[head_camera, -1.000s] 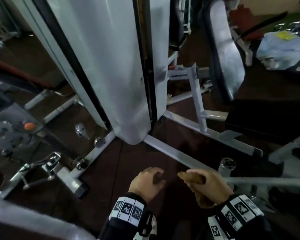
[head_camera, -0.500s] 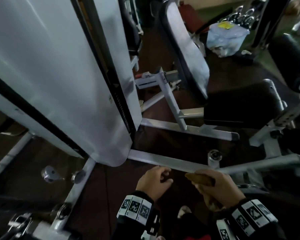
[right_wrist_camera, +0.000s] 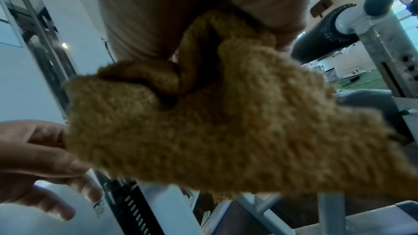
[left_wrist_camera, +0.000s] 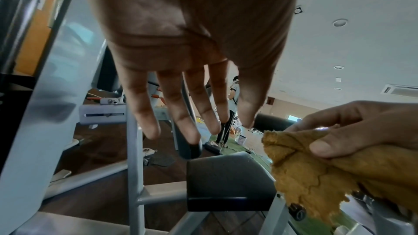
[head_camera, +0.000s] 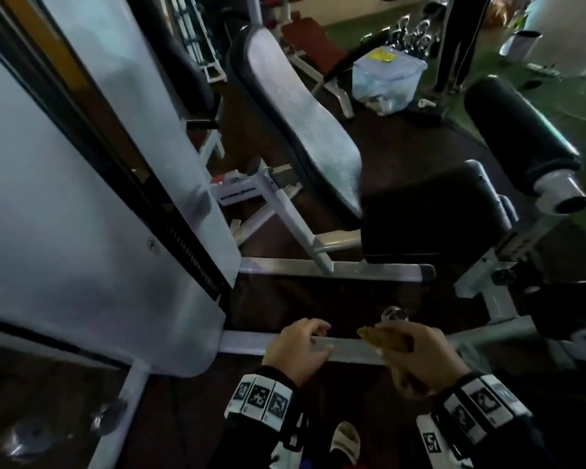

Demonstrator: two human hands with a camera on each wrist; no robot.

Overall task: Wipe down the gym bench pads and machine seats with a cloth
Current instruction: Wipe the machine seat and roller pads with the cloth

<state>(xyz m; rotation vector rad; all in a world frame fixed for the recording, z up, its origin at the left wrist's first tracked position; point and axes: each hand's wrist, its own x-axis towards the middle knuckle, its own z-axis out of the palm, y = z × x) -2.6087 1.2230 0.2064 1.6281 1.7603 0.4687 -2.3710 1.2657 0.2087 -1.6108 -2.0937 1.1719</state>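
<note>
My right hand [head_camera: 416, 353] grips a bunched tan cloth [head_camera: 384, 340], low in the head view; the cloth [right_wrist_camera: 226, 122] fills the right wrist view. My left hand [head_camera: 298, 346] hangs beside it with relaxed fingers [left_wrist_camera: 190, 113], holding nothing. Ahead stands a machine with a black seat pad [head_camera: 430, 214] and a tilted back pad [head_camera: 301, 123] whose face looks pale and dusty. A black roller pad [head_camera: 518, 130] sits to the seat's right. Both hands are short of the seat, above a white frame bar [head_camera: 345, 346].
A tall white weight-stack shroud [head_camera: 82, 214] fills the left. White frame bars [head_camera: 335, 265] cross the dark floor between me and the seat. A clear plastic bin [head_camera: 386, 79] and a maroon bench [head_camera: 312, 45] stand behind. My sandalled foot [head_camera: 345, 441] shows below.
My view has swung right and forward, bringing the seat, back pad and roller closer and more central. Both hands kept their pose, the cloth still in the right one.
</note>
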